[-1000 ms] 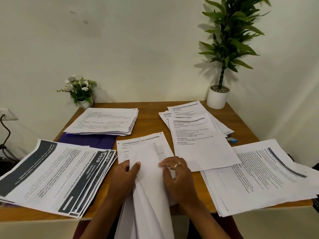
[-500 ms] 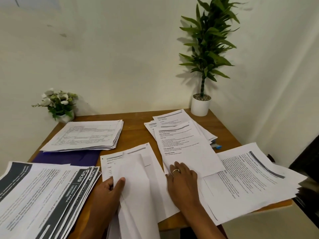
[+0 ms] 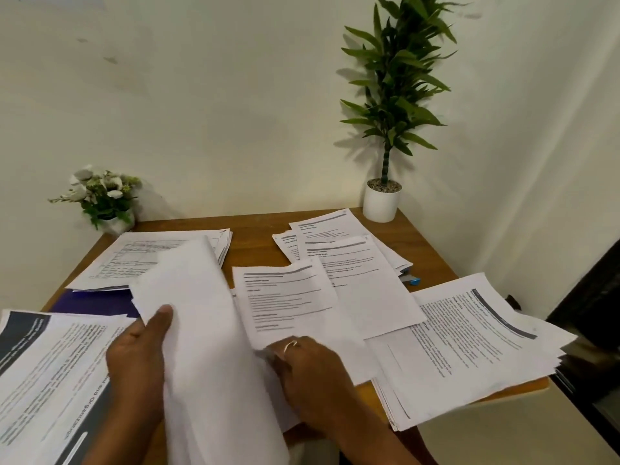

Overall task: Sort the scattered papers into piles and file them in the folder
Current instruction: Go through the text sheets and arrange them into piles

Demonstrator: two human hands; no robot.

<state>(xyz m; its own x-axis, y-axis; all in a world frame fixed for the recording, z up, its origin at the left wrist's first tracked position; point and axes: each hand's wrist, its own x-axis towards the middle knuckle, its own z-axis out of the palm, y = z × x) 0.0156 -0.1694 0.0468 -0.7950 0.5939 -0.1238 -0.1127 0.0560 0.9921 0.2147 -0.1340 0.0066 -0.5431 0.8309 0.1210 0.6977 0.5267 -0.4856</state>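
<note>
Sheets (image 3: 208,330) are gripped in the left hand (image 3: 137,360), thumb on top. The right hand (image 3: 312,370) fingers (image 3: 285,352) pinch the near edge of a printed page (image 3: 281,297) on the worktop (image 3: 255,243). Its long axis points away, towards the matching pile (image 3: 335,229) ahead-right, nearer that hand.

Near edge: left hand (image 3: 137,360) grips a raised sheaf (image 3: 208,330), blank side up, thumb on top. The right hand (image 3: 312,374) pinches the printed sheet (image 3: 285,297) at its near edge, on the wooden table (image 3: 255,236).
</note>
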